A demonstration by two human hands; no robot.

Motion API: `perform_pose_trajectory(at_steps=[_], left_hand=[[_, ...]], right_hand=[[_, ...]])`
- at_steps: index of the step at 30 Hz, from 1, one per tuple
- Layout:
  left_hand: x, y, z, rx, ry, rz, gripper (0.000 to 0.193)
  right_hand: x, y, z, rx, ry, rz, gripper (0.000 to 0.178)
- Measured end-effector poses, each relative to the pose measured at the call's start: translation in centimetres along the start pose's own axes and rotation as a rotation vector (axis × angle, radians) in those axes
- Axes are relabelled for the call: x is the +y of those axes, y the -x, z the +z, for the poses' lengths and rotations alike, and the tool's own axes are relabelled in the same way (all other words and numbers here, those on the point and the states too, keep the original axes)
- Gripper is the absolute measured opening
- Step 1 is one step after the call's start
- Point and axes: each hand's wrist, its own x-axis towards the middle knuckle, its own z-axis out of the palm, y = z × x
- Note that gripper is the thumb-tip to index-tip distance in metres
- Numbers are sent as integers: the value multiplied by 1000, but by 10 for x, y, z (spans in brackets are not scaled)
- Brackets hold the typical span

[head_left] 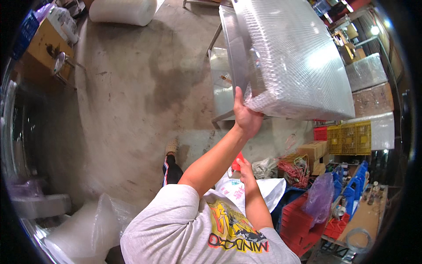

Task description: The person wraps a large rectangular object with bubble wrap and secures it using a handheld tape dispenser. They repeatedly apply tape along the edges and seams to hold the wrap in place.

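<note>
Clear bubble wrap (299, 57) covers one large boxy package (327, 94), which sits at the metal desk (233, 48) ahead of the person and hides most of its top. Two bare hands are in view. The left hand (249, 121) is at the package's near left corner, thumb up along the edge; its fingers are hidden, so how firmly it grips cannot be told. The right hand (247, 171), lower and nearer the body, is closed around one red object (238, 162), partly hidden by the left forearm.

One big roll (125, 9) of pale wrapping lies on the floor at the far left, with one stool (63, 66) nearer. Three wrapped boxes (365, 72) are piled at the right, behind a yellow crate (349, 138). A white sack (271, 189), one purple bag (319, 198) and red bins (299, 224) crowd the space by the right arm, while one tan shoe (172, 146) shows on the floor beyond the left arm
</note>
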Motion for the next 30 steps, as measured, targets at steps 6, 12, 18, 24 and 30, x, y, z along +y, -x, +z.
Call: perform_pose_trajectory(at_steps=[6,12,18,24,30], left_hand=[[16,-1,-6,-148,4,-125,90],[20,-11,-78,66,-227,-102,79],[85,10,-237,318,-1122,-180,50],[153,49,-315,448,-867,-886,52],[171,57,-324,579,-479,-1134,52]], right_hand=[[24,3,-7,44,-26,9,33],[6,2,39,-10,-195,88,38],[-26,-25,90,28,-309,279,50],[-46,-47,145,-68,-279,380,58],[-48,-53,166,-65,-247,376,61]])
